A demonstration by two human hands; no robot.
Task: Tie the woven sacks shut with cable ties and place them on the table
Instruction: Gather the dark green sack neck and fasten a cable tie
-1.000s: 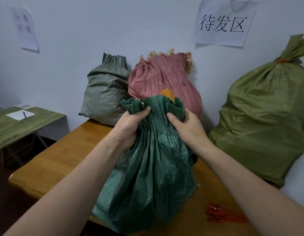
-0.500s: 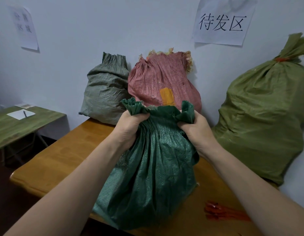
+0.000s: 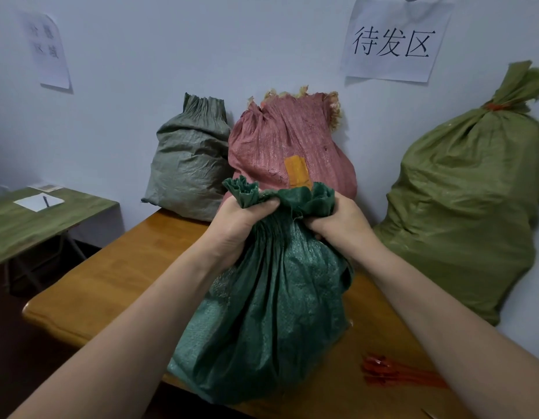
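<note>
A dark green woven sack [image 3: 271,313] stands upright at the near edge of the wooden table [image 3: 111,276]. My left hand [image 3: 235,225] grips the left side of its bunched mouth. My right hand [image 3: 341,220] grips the right side, and the crumpled rim sticks up between and above the fists. Red cable ties [image 3: 395,371] lie in a small pile on the table to the right of the sack. No tie is visible around the dark green sack's neck.
Behind stand a grey-green sack [image 3: 186,167] and a pink sack [image 3: 289,149] against the wall. A large olive sack [image 3: 464,201] with a red tie at its neck leans at the right. A small green side table [image 3: 29,225] with paper and a pen is at the left.
Both hands pulled the sack's mouth downward and apart, gathering it tighter. The sack settled lower, so the orange patch on the pink sack behind shows more.
</note>
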